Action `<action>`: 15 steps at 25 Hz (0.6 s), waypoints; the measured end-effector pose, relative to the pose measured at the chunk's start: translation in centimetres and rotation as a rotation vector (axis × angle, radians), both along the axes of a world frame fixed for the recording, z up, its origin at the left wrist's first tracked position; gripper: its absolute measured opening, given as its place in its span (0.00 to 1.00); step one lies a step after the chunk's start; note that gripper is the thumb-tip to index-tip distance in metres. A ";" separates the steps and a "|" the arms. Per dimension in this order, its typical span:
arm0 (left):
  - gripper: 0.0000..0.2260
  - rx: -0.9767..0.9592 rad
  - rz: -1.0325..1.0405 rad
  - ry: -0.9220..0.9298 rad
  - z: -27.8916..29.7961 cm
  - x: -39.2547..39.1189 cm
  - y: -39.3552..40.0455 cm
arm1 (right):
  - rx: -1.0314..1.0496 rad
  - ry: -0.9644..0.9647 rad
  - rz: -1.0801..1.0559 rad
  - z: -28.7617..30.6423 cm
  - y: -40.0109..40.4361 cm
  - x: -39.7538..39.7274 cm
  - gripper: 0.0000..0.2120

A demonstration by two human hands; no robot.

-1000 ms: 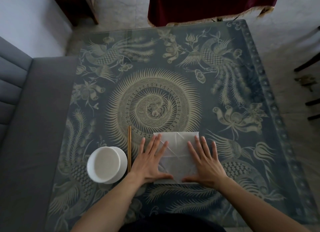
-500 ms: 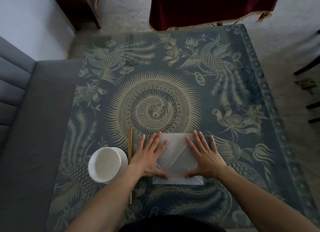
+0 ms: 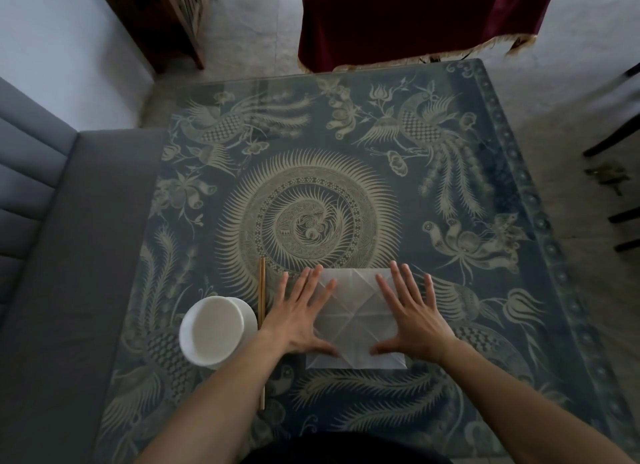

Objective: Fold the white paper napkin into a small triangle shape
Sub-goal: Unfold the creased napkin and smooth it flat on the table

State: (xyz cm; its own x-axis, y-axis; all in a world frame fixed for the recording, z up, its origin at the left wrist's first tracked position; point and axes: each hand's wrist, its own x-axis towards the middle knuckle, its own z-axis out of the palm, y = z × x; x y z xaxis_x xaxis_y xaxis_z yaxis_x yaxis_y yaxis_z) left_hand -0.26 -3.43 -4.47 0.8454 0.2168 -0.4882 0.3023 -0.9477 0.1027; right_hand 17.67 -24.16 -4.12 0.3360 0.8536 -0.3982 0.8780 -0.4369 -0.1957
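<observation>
1. White paper napkin (image 3: 356,316) laid flat on counter (image 3: 485,290), near edge, approx. square w/ diagonal + cross creases visible.
2. Left hand (image 3: 301,319) pressed flat on napkin's left side; fingers (image 3: 313,280) straight, spread, nothing grasped; thumb pointed inward near lower edge.
3. Right hand (image 3: 414,319) pressed flat on right side, fingers released and splayed, thumb inward likewise.
4. Napkin's middle left uncovered between hands.
5. White bowl (image 3: 216,330) seen left of left hand; chopsticks (image 3: 262,325) laid between bowl and hand, partly hidden by forearm.
6. Grey sofa (image 3: 69,255) at counter's left.
</observation>
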 end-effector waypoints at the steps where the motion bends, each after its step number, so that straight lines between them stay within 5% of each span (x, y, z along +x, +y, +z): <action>1: 0.58 -0.008 0.036 -0.022 0.2 -0.2 -0.2 | 0.020 -0.021 -0.009 0.2 -0.4 -0.1 0.62; 8: 0.41 -0.034 0.200 -0.221 0.5 -3.4 -5.5 | 0.076 -0.050 0.082 -0.2 -4.5 -3.0 0.44; 15: 0.46 0.003 0.168 -0.022 0.0 -4.0 -5.7 | 0.073 -0.074 -0.062 -0.8 -7.0 -5.2 0.42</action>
